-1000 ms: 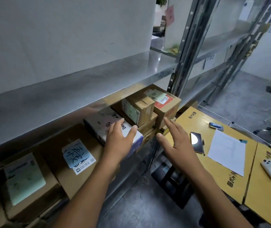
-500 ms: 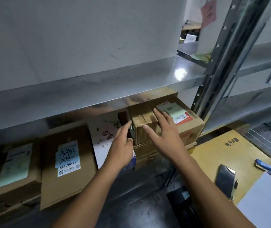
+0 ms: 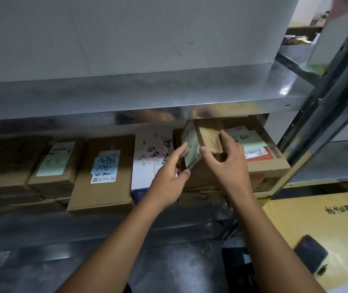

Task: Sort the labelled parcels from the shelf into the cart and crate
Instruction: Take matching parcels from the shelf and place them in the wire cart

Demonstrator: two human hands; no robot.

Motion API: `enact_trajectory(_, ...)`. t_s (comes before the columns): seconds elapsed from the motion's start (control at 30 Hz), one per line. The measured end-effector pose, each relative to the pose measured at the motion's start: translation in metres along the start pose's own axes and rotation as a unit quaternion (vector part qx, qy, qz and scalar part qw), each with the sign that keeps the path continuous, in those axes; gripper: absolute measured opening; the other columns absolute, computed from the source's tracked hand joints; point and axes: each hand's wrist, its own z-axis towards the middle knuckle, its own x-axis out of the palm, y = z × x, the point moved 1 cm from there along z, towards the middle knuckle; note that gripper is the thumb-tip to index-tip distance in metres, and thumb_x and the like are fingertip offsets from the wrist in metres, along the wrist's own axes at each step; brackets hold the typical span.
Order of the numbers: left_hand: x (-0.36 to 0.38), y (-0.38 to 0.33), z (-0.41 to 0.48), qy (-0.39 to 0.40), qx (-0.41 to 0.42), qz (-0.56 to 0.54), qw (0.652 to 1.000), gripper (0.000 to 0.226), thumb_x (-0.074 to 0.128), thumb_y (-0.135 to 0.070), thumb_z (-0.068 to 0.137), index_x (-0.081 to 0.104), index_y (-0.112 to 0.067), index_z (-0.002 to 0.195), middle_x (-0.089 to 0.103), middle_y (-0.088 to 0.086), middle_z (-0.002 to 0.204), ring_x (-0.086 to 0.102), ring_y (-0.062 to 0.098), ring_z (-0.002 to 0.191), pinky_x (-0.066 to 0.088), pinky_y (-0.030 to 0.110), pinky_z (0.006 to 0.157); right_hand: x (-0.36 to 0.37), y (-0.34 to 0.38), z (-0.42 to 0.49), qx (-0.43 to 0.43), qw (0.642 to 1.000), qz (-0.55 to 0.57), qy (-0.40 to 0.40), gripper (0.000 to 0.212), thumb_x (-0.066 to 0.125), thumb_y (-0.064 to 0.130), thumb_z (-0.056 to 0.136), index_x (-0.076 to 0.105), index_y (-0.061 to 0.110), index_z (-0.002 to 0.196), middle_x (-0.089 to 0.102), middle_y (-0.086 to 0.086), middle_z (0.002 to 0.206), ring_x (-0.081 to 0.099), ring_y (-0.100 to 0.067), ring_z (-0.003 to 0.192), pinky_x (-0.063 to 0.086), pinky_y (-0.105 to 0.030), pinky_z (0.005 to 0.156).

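Note:
A small brown cardboard parcel point(image 3: 208, 138) with a pale green label on its left face sits tilted on top of other boxes under the metal shelf point(image 3: 147, 98). My right hand point(image 3: 227, 163) grips it, thumb on the front corner and fingers over its right side. My left hand point(image 3: 169, 174) touches the labelled left face with straight fingers, thumb beneath. Under and right of it lies a larger brown box with a green note and red label point(image 3: 262, 159). Left of it lies a white parcel with handwriting point(image 3: 149, 159).
Several more labelled brown boxes fill the lower shelf to the left, one with a blue handwritten label point(image 3: 105, 166). A grey upright post point(image 3: 325, 87) stands at the right. A yellow table point(image 3: 321, 227) at lower right carries a dark phone point(image 3: 311, 254).
My head has moved closer to the shelf. Both hands closed in on the small parcel; the right hand now grips it and the parcel has tipped up from its place.

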Motion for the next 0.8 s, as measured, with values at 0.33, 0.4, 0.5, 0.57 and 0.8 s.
enact_trajectory(0.33,-0.047,0.033,-0.074,-0.092,-0.057,-0.197,0.975,0.044,0.062,-0.045,0.098,0.052,-0.036,0.140,0.071,-0.009,0.127,0.068,0.008,0.116,0.054,0.037,0.102,0.035,0.029,-0.084,0.041,0.968,0.217,0.116,0.070,0.063,0.062,0.082,0.049,0.039,0.147,0.059,0.005,0.138,0.064,-0.012,0.119,0.062,-0.039,0.088)
enact_trajectory(0.4,-0.067,0.042,-0.094,-0.115,-0.061,-0.209,0.969,0.046,0.061,-0.040,0.101,0.048,-0.036,0.145,0.070,-0.013,0.127,0.067,0.009,0.118,0.054,0.037,0.102,0.058,0.048,-0.105,0.040,0.952,0.259,0.161,0.063,0.063,0.050,0.087,0.049,0.036,0.147,0.062,0.002,0.134,0.068,-0.012,0.111,0.062,-0.032,0.079)
enact_trajectory(0.5,-0.112,0.057,-0.127,-0.168,-0.055,-0.254,0.951,0.042,0.060,-0.023,0.103,0.049,-0.042,0.138,0.071,-0.010,0.128,0.067,0.015,0.120,0.056,0.043,0.100,0.099,0.080,-0.136,0.034,0.938,0.271,0.215,0.058,0.058,0.041,0.089,0.048,0.035,0.145,0.067,0.000,0.127,0.070,-0.012,0.109,0.060,-0.029,0.081)
enact_trajectory(0.57,-0.149,0.066,-0.155,-0.202,-0.047,-0.261,0.943,0.045,0.060,-0.021,0.101,0.049,-0.046,0.137,0.071,-0.010,0.128,0.068,0.016,0.119,0.054,0.048,0.103,0.130,0.105,-0.157,0.019,0.937,0.250,0.243,0.056,0.058,0.049,0.089,0.046,0.038,0.142,0.067,0.002,0.126,0.069,-0.011,0.110,0.059,-0.032,0.088)
enact_trajectory(0.8,-0.261,0.107,-0.259,-0.329,-0.017,-0.227,0.916,0.063,0.064,-0.033,0.091,0.040,-0.048,0.147,0.070,-0.016,0.126,0.067,0.010,0.118,0.053,0.040,0.102,0.251,0.194,-0.235,-0.066,0.927,0.191,0.315,0.065,0.062,0.067,0.088,0.036,0.039,0.141,0.060,0.014,0.135,0.064,-0.002,0.117,0.059,-0.036,0.095)
